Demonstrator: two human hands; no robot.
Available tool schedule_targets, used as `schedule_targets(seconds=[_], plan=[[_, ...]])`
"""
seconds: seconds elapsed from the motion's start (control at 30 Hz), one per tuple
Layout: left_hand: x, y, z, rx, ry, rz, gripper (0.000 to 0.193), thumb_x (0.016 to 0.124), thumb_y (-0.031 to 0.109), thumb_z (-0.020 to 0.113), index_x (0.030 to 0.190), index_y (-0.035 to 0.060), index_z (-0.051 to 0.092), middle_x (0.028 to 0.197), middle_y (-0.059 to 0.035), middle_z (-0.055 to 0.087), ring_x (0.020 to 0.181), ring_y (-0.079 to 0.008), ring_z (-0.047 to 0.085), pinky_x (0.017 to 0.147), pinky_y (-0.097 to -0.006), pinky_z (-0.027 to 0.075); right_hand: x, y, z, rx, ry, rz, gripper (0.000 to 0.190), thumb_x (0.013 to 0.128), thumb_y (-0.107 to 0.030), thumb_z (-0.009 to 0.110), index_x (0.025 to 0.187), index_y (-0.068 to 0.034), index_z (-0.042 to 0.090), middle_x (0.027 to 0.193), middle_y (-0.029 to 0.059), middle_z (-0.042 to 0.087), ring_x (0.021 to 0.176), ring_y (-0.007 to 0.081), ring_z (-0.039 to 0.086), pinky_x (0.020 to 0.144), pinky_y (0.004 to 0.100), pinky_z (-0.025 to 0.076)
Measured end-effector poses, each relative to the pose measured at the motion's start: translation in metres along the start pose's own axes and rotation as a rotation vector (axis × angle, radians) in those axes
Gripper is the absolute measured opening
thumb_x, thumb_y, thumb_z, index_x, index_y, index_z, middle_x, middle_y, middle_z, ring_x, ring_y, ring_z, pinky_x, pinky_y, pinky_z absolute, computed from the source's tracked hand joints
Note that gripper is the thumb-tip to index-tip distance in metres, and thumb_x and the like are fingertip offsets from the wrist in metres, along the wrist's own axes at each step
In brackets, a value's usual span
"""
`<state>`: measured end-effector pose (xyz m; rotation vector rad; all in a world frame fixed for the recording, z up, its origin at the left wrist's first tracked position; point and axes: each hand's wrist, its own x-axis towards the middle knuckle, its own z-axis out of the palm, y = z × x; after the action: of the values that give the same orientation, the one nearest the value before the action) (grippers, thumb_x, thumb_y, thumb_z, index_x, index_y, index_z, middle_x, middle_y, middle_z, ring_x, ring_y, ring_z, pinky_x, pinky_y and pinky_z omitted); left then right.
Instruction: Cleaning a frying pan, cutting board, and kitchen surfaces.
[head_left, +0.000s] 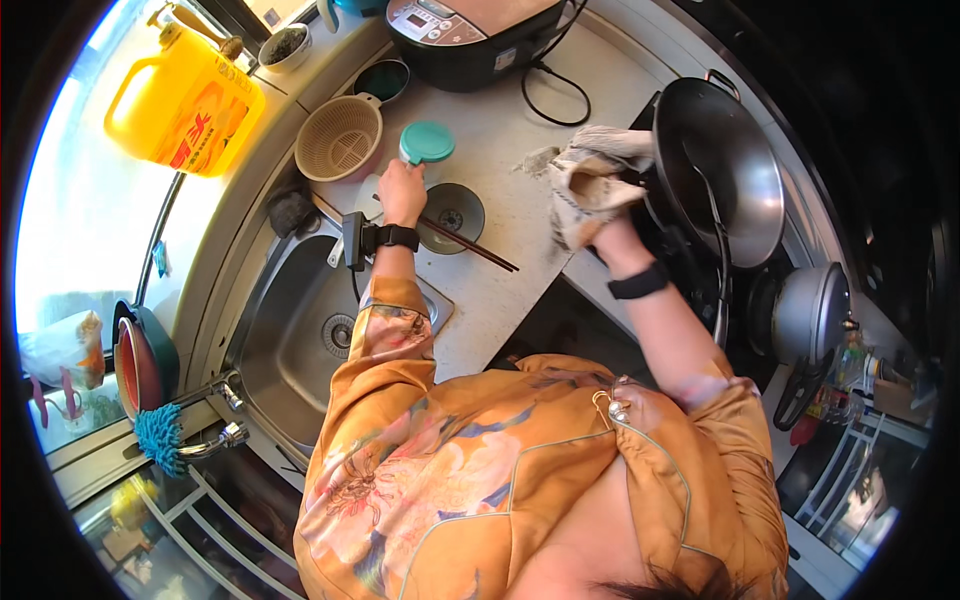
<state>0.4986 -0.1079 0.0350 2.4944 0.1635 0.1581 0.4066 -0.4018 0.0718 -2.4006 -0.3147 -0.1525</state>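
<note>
My left hand (403, 191) is closed at the near edge of a small container with a turquoise lid (427, 141); its fingers hide the part they grip. Just right of that hand, a pair of dark chopsticks (480, 247) lies across a grey bowl (459, 214). A white object (366, 193), partly hidden, shows at its left. My right hand (616, 244) holds a bunched beige cloth (592, 187), which covers most of its fingers. The cloth is over the counter's right side, close against the left rim of a dark wok (739, 187). A metal utensil (720, 247) rests in the wok.
A beige colander (340, 139) and a rice cooker (472, 37) with a looped cord (559, 112) stand at the back. The steel sink (300, 315) is at left, below a yellow oil jug (187, 105). A lidded pot (806, 315) sits beyond the wok.
</note>
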Motion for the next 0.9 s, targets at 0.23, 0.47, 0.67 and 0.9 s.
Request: schedule_targets(seconds=[0.23, 0.47, 0.67, 0.9], plan=[[-0.004, 0.007, -0.034, -0.725, 0.002, -0.236, 0.022, 0.082, 0.021, 0.057, 0.077, 0.0009, 0.049, 0.063, -0.0044, 0.054, 0.051, -0.0104, 0.052, 0.045, -0.025, 0.04, 0.016, -0.018, 0.069, -0.51, -0.094, 0.365, 0.081, 0.071, -0.042, 0.061, 0.133, -0.007, 0.022, 0.131, 0.0327, 0.018, 0.121, 0.0523, 0.012, 0.098, 0.0571, 0.014], [-0.074, 0.026, -0.108, -0.98, 0.263, -0.255, 0.011, 0.086, 0.012, 0.052, 0.082, 0.0018, 0.048, 0.065, -0.0029, 0.051, 0.055, -0.0073, 0.048, 0.047, -0.0189, 0.039, 0.107, -0.01, 0.125, -0.593, 0.057, 0.092, 0.069, 0.069, -0.049, 0.059, 0.125, -0.014, 0.04, 0.125, 0.0294, 0.028, 0.117, 0.0485, 0.022, 0.097, 0.0547, 0.016], [-0.139, 0.009, -0.123, -0.895, 0.28, -0.415, 0.011, 0.086, 0.013, 0.052, 0.083, 0.0037, 0.047, 0.069, -0.0029, 0.051, 0.056, -0.0073, 0.048, 0.047, -0.019, 0.039, 0.194, -0.021, 0.174, -0.577, 0.074, -0.053, 0.064, 0.073, -0.051, 0.053, 0.123, -0.013, 0.042, 0.123, 0.0262, 0.035, 0.116, 0.046, 0.028, 0.096, 0.054, 0.021], [-0.165, 0.009, -0.118, -0.876, 0.323, -0.489, 0.015, 0.086, 0.018, 0.053, 0.08, 0.0055, 0.047, 0.066, -0.001, 0.047, 0.054, -0.007, 0.045, 0.046, -0.0188, 0.036, 0.209, -0.023, 0.182, -0.397, -0.177, -0.382, 0.049, 0.076, -0.046, 0.053, 0.119, -0.024, 0.048, 0.127, 0.0185, 0.035, 0.121, 0.04, 0.026, 0.1, 0.0479, 0.02]])
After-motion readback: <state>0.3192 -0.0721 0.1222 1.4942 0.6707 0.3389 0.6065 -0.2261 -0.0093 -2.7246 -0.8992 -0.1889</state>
